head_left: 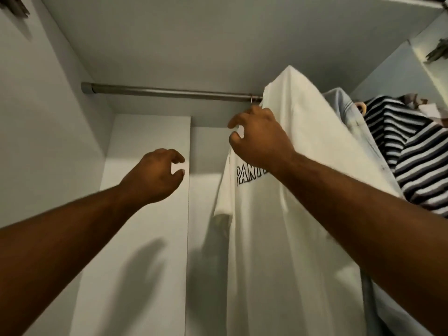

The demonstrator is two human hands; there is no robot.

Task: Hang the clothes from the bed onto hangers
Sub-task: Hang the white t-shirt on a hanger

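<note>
**Left hand (pixel 155 175) and right hand (pixel 259 139) raised by a T-shirt (pixel 291 238) on a wardrobe rail (pixel 169 90)**

Both bare forearms reach up and away from the near bottom corners, seen from below. The left hand hovers in open air at centre left, fingers loosely curled with thumb and fingertips slightly apart, holding nothing. The right hand is higher and further right, at the neck of the white T-shirt just under the rail. Its fingers are curled and a bit of white shows between thumb and forefinger; whether it pinches the cloth cannot be told.

The T-shirt hangs from the rail on a thin metal hook (pixel 253 100) and fills the near right. Dark outlined letters on its chest are partly hidden by the right wrist.

Just right of it hangs a pale denim shirt (pixel 344 107), then a black-and-white striped top (pixel 412 146) at the far right.

The grey rail runs left to the white wardrobe (pixel 36 117) wall, bare along that stretch. Hand shadows fall on the back panel.
</note>
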